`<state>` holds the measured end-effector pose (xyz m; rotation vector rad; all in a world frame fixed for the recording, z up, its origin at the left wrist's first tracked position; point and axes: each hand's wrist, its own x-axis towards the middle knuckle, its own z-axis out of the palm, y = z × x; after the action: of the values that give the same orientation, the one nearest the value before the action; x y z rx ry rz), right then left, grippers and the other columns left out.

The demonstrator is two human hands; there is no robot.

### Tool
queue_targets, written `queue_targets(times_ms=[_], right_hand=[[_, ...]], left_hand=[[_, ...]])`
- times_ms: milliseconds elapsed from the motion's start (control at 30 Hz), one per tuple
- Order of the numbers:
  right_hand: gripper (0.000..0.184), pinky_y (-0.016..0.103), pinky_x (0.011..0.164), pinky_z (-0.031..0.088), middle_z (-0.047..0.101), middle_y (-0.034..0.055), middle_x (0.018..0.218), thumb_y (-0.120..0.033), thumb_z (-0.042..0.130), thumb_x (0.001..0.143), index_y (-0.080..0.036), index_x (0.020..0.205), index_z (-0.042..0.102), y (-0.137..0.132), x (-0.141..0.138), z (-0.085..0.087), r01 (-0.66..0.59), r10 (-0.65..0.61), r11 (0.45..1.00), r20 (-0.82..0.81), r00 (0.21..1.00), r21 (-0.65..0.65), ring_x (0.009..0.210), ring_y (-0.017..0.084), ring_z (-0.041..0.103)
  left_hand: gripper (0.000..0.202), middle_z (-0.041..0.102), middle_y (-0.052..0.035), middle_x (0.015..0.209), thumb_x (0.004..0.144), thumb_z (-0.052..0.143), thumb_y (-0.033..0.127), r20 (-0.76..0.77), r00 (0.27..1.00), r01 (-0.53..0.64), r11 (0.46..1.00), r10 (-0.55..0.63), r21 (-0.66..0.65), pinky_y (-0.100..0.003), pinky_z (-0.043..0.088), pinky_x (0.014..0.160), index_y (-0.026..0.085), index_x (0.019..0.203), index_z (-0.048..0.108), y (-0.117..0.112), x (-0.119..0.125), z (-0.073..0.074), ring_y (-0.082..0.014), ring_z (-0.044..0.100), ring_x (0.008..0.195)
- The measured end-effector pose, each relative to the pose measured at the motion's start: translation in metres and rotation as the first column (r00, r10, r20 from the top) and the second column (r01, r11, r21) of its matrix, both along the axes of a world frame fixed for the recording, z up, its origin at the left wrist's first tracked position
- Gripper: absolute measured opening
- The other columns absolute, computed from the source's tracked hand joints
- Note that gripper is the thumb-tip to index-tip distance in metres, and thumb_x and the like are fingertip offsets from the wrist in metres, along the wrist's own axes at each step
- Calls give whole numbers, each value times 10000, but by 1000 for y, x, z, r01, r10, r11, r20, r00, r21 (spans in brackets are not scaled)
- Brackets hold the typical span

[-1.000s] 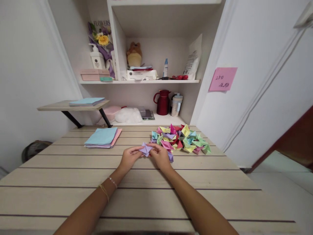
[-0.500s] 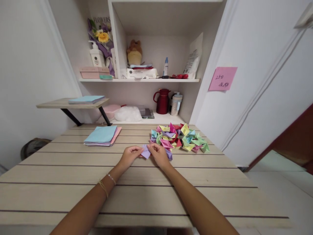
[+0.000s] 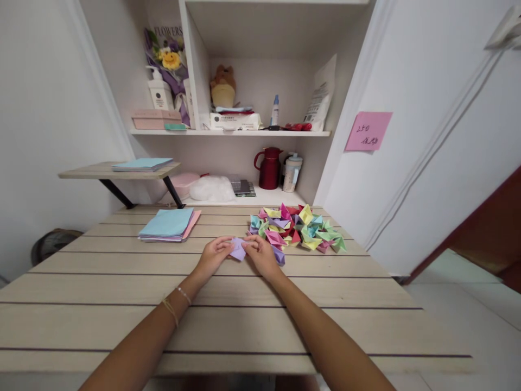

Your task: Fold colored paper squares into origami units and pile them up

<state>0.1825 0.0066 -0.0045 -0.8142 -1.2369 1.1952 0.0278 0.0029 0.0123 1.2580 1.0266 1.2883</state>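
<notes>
Between my two hands is a small folded piece of purple paper [image 3: 237, 249], with a corner pointing down toward me. My left hand [image 3: 214, 255] pinches its left edge between thumb and fingers. On the opposite edge, the thumb and fingers of my right hand [image 3: 261, 254] are closed on the paper. Just right of my right hand lies a purple folded paper boat [image 3: 279, 255], partly hidden by that hand. Behind it spreads a heap of colourful folded paper boats [image 3: 311, 231] in yellow, pink, red, blue and green.
A stack of coloured paper sheets [image 3: 169, 224], blue on top, lies left on the slatted table [image 3: 244, 326]. More sheets [image 3: 142, 164] rest on a small raised shelf [image 3: 89, 171]. At the back stand a red jug [image 3: 269, 169] and a cup [image 3: 292, 172].
The purple paper is turned a little and sits slightly further left in the view. My left fingers have shifted along its upper edge. Both hands still hold it.
</notes>
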Motion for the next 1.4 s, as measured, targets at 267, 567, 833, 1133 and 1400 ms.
queue_targets(times_ms=[267,567,833,1133,1400], right_hand=[[439,212,544,440,635,-4,675,-339,727,595,-154,968,587,1,1,-4,-78,79,997,77,994,-21,571,106,573],[291,188,414,386,576,-20,527,-433,644,671,-147,721,633,-3,0,3,-32,33,999,75,997,-16,415,72,470],[511,179,327,352,643,-13,552,-455,638,697,-144,1094,556,0,2,4,-124,116,982,-64,991,-142,296,59,422],[388,199,447,489,699,52,759,-460,672,672,-152,904,632,-8,-2,6,-286,257,942,-171,951,-174,449,86,590],[382,175,403,449,653,12,672,-466,660,661,-157,885,641,0,-3,-2,-159,156,983,-41,987,-94,414,62,542]], left_hand=[[299,656,-35,679,607,736,310,74,997,10,997,-4,-73,-224,468,588,118,802,616,1,-2,-3,-120,598,606],[290,661,-35,756,612,744,281,213,976,69,990,-42,-121,-273,501,708,140,807,583,3,-6,-3,-133,634,692],[295,656,-37,695,625,737,286,123,988,105,990,-92,-99,-238,497,613,116,831,612,1,-5,-4,-115,616,588],[415,688,-60,742,549,778,287,19,983,184,981,-183,-53,-290,518,623,104,880,607,3,1,-10,-159,644,608],[434,710,-97,801,580,769,280,86,989,123,992,-121,-20,-321,522,761,94,950,640,-2,0,-3,-191,669,748]])
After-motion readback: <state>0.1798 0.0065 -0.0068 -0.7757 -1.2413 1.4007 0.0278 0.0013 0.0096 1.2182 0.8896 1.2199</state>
